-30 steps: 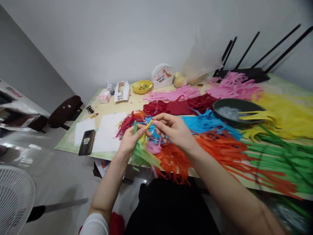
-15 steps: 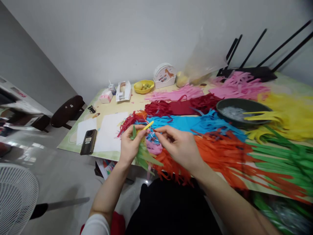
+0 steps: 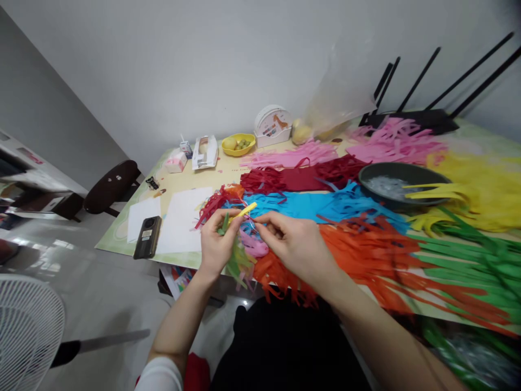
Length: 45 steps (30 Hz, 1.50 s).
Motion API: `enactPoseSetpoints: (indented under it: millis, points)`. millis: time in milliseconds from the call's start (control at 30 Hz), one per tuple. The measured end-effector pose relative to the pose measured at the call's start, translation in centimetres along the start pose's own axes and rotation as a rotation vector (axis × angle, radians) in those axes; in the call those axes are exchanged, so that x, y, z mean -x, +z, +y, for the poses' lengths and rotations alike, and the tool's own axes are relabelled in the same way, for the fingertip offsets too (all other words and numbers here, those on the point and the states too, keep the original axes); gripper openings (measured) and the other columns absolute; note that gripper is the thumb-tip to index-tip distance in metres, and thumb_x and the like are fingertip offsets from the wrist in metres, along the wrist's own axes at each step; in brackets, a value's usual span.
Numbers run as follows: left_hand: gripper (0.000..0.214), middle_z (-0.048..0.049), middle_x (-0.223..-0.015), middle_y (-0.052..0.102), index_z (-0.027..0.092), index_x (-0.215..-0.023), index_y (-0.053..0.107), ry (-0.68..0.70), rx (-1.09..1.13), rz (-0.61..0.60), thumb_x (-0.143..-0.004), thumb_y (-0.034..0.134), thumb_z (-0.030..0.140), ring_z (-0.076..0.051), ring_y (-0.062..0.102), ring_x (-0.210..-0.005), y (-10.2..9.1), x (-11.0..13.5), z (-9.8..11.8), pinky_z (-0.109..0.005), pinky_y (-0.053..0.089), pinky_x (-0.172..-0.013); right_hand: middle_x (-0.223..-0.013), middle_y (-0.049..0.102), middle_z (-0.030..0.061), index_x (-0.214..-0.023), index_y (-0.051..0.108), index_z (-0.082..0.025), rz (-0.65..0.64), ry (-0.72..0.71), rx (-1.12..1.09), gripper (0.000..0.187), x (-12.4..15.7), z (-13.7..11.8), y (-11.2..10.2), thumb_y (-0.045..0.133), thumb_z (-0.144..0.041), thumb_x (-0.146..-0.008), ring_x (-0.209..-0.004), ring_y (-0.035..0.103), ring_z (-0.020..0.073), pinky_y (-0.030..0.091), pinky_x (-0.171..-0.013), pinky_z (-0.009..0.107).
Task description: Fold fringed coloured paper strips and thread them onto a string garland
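My left hand (image 3: 216,241) is closed, pinching a yellow strip (image 3: 245,210) that sticks out past the thumb. Green fringed strips (image 3: 234,266) hang below that hand, with a pink piece (image 3: 254,245) beside them. My right hand (image 3: 291,241) is closed, its thumb and forefinger pinched on the end of a thin string (image 3: 249,219) that runs across to the left fingertips. Under and around both hands lie blue fringed strips (image 3: 293,205) and orange fringed strips (image 3: 366,250).
Dark red strips (image 3: 303,178), pink strips (image 3: 394,142), yellow strips (image 3: 484,190) and green strips (image 3: 464,266) cover the table. A dark bowl (image 3: 366,187) holds clear pieces. White paper (image 3: 183,217) and a phone (image 3: 147,237) lie left. A fan (image 3: 30,331) stands on the floor.
My right hand has shifted slightly towards the left hand, and the string between them looks shorter. The green strips under my left hand have swung a little. The view has tilted slightly.
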<state>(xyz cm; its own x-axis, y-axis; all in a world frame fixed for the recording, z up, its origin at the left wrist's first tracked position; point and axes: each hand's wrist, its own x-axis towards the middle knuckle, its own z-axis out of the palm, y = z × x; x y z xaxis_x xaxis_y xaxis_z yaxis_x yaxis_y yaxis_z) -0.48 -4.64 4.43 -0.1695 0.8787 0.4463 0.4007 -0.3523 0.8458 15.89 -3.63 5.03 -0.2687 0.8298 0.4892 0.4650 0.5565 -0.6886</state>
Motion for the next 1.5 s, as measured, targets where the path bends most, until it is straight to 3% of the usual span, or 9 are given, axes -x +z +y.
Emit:
enactPoseSetpoints:
  millis: [233,367,567,800,900,1000,1167,1300,1500]
  points:
    - [0.009,-0.0027,-0.09,0.07,0.019,-0.094,0.064,0.23,-0.201,-0.017,-0.086,0.065,0.024,-0.015,0.066,-0.083,0.1,0.5,-1.0,-0.025,0.051,-0.075,-0.058,0.063,-0.0013,-0.098,0.065,-0.017,-0.011,0.138,-0.134,0.017,-0.3,0.1,0.2,0.058,-0.028,-0.087,-0.049,0.056,0.0133,0.037,-0.049,0.024]
    - [0.011,-0.0039,-0.092,0.07,0.02,-0.096,0.062,0.381,-0.338,-0.088,-0.086,0.062,0.016,-0.016,0.066,-0.087,0.1,0.7,-1.7,-0.026,0.052,-0.077,-0.064,0.067,-0.0034,-0.134,0.044,-0.022,-0.119,0.346,-0.617,0.057,-0.8,1.3,0.6,0.062,-0.039,-0.083,-0.047,0.06,0.0147,0.047,-0.046,0.025]
    - [0.026,-0.0059,-0.099,0.07,0.02,-0.102,0.057,0.409,-0.404,-0.207,-0.08,0.059,0.007,-0.019,0.066,-0.093,0.1,1.0,-2.4,-0.03,0.053,-0.081,-0.058,0.063,0.0006,-0.078,0.063,-0.015,-0.366,0.437,-0.784,0.037,-2.2,2.8,0.6,0.074,-0.049,-0.07,-0.045,0.056,0.0107,0.045,-0.041,0.021]
    - [0.017,-0.0068,-0.097,0.072,0.021,-0.101,0.06,0.065,-0.471,-0.441,-0.085,0.059,0.019,-0.023,0.068,-0.093,-0.7,-1.0,-4.4,-0.036,0.052,-0.083,-0.062,0.059,-0.0052,-0.079,0.054,-0.022,0.452,0.298,-1.013,0.03,-4.3,4.2,-2.5,0.077,-0.039,-0.071,-0.04,0.039,0.0052,0.023,-0.031,0.015]
    - [0.016,-0.0107,-0.113,0.069,0.019,-0.098,0.065,0.041,-0.413,-0.373,-0.088,0.057,0.027,-0.026,0.062,-0.11,-1.8,-2.6,-4.7,-0.042,0.046,-0.098,-0.052,0.05,-0.0091,-0.079,0.05,-0.024,0.62,0.215,-1.059,0.03,-4.7,4.6,-3.9,0.077,-0.033,-0.07,-0.037,0.034,0.0057,0.021,-0.032,0.016]
    - [0.021,-0.0101,-0.109,0.07,0.018,-0.101,0.066,0.043,-0.217,-0.256,-0.09,0.053,0.031,-0.023,0.063,-0.106,-2.0,-3.3,-3.9,-0.038,0.046,-0.097,-0.051,0.05,-0.0082,-0.081,0.055,-0.022,0.403,0.211,-0.851,0.021,-4.0,3.8,-2.9,0.071,-0.035,-0.078,-0.037,0.035,0.0058,0.025,-0.034,0.018]
    - [0.018,-0.0007,-0.072,0.064,0.017,-0.082,0.064,-0.058,-0.012,-0.441,-0.087,0.057,0.033,-0.015,0.061,-0.066,-0.2,-2.6,-1.8,-0.026,0.049,-0.067,-0.059,0.056,-0.004,-0.097,0.063,-0.016,-0.07,0.137,-0.589,0.024,-2.5,1.4,0.9,0.06,-0.038,-0.087,-0.048,0.048,0.0085,0.035,-0.046,0.021]
    - [0.01,-0.0012,-0.074,0.065,0.016,-0.077,0.063,-0.048,0.021,-0.456,-0.082,0.061,0.025,-0.016,0.061,-0.072,0.5,-1.8,-1.1,-0.025,0.049,-0.067,-0.063,0.061,-0.0013,-0.091,0.064,-0.015,-0.162,0.086,-0.536,0.02,-2.5,1.0,1.5,0.057,-0.034,-0.088,-0.054,0.054,0.0103,0.04,-0.053,0.022]
    - [0.026,-0.0047,-0.079,0.072,0.016,-0.089,0.069,-0.332,0.521,-0.445,-0.076,0.073,0.039,-0.018,0.068,-0.076,-0.3,-1.2,-1.5,-0.03,0.054,-0.074,-0.064,0.062,-0.0017,-0.088,0.06,-0.017,-0.128,0.089,-0.567,0.02,-2.4,1.7,0.7,0.056,-0.036,-0.09,-0.056,0.056,0.0103,0.04,-0.053,0.022]
